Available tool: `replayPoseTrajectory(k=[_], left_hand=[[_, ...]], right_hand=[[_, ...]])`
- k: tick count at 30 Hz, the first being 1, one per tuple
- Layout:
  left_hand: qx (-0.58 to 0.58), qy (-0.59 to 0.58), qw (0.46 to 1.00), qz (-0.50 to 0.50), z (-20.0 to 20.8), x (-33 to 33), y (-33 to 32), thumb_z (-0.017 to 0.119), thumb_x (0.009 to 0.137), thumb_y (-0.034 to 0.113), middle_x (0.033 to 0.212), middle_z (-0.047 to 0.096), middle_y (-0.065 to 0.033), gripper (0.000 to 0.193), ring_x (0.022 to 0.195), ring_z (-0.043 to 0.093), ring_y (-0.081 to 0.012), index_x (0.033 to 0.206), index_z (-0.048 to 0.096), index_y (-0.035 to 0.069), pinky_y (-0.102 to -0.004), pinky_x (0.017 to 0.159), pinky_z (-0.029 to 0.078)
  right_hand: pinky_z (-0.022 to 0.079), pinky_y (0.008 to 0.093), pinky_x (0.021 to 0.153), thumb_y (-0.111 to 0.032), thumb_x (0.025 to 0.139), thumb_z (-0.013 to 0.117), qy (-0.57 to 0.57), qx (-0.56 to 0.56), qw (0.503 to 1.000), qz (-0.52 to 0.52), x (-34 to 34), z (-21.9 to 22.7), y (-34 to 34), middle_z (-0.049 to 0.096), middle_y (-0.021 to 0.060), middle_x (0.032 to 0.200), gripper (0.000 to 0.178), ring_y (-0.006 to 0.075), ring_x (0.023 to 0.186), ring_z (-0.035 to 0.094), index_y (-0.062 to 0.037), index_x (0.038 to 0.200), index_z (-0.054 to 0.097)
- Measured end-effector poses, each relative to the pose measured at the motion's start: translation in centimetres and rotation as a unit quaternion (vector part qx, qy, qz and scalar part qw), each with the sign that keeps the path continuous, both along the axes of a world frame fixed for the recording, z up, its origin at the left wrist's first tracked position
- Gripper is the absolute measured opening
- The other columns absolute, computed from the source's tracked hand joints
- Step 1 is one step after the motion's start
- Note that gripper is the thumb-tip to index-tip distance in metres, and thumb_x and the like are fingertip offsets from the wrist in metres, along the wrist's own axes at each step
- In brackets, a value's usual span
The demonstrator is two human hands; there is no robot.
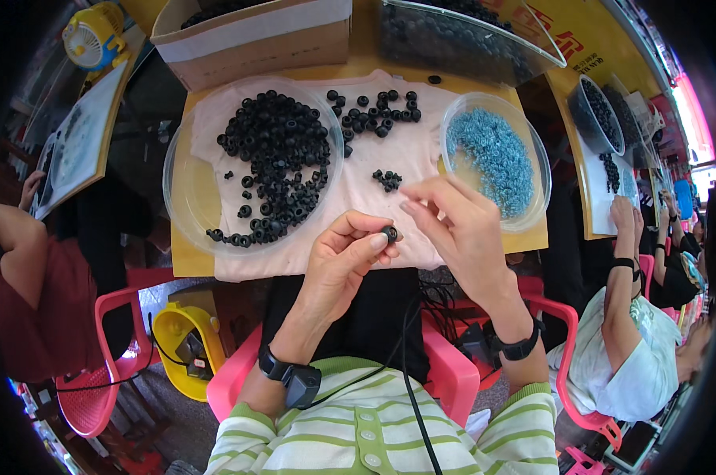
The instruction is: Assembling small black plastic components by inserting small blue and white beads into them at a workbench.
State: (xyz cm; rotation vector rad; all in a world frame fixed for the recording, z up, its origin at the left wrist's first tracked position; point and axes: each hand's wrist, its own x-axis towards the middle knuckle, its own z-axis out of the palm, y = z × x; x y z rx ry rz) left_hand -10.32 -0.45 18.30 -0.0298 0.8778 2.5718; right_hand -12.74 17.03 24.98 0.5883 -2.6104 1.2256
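Observation:
My left hand (346,257) is closed, pinching a small round black cap-like part (389,233) between thumb and fingers, its hollow side showing. Just to the right and a little higher, my right hand (465,229) is slightly blurred, its thumb and forefinger apart with nothing visible between them. Close beyond its fingertips lies a little heap of small black pieces (387,180) on a pale pink cloth (358,202). Farther back on the cloth is a loose group of round black parts (374,119).
A clear round tray (170,186) of black parts stands left; a clear bowl (542,190) of translucent blue rings stands right. A cardboard box (255,47) and clear bin (461,47) line the back. A cable (409,356) hangs before me. Other people sit at both sides.

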Motion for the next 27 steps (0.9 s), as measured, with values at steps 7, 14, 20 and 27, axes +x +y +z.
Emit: replayPoseTrajectory(k=[7, 14, 20, 27], left_hand=[[-0.040, -0.014, 0.999, -0.016, -0.2, 0.0, 0.0, 0.061, 0.091, 0.008, 0.095, 0.065, -0.0097, 0.016, 0.082, 0.063, -0.0137, 0.106, 0.060, 0.002, -0.0265, 0.074, 0.052], [-0.012, -0.007, 0.999, -0.029, -0.6, -0.2, -0.2, 0.061, 0.090, 0.006, 0.098, 0.065, -0.0104, 0.016, 0.083, 0.064, -0.0147, 0.106, 0.060, 0.002, -0.0270, 0.073, 0.054], [-0.004, -0.001, 1.000, -0.029, -0.8, -0.1, -0.1, 0.061, 0.091, 0.006, 0.099, 0.065, -0.0106, 0.017, 0.084, 0.064, -0.0144, 0.107, 0.060, 0.002, -0.0264, 0.073, 0.054], [-0.003, 0.006, 1.000, 0.001, -0.7, -0.2, 0.1, 0.059, 0.093, 0.004, 0.103, 0.065, -0.0086, 0.020, 0.090, 0.064, -0.0137, 0.113, 0.058, 0.001, -0.0259, 0.080, 0.053]], right_hand=[[0.051, 0.0382, 0.067, -0.014, 0.079, 0.069, 0.012, 0.135, 0.989, -0.066, -3.4, -2.3, -2.0, 0.057, 0.0098, 0.087, 0.013, 0.0286, 0.081, 0.062, -0.0041, 0.085, 0.062], [0.050, 0.0391, 0.072, -0.010, 0.073, 0.067, 0.028, 0.182, 0.980, -0.071, -4.5, -3.4, -2.6, 0.056, 0.0086, 0.087, 0.013, 0.0275, 0.087, 0.061, -0.0053, 0.082, 0.060], [0.050, 0.0365, 0.065, -0.006, 0.072, 0.067, 0.023, 0.092, 0.994, -0.057, -4.2, -2.6, -2.6, 0.058, 0.0081, 0.084, 0.011, 0.0269, 0.071, 0.061, -0.0057, 0.080, 0.059], [0.050, 0.0233, 0.052, 0.000, 0.077, 0.070, -0.130, -0.103, 0.986, -0.032, -0.8, -0.1, -0.5, 0.064, 0.0061, 0.081, 0.013, 0.0107, 0.068, 0.065, 0.0007, 0.086, 0.061]])
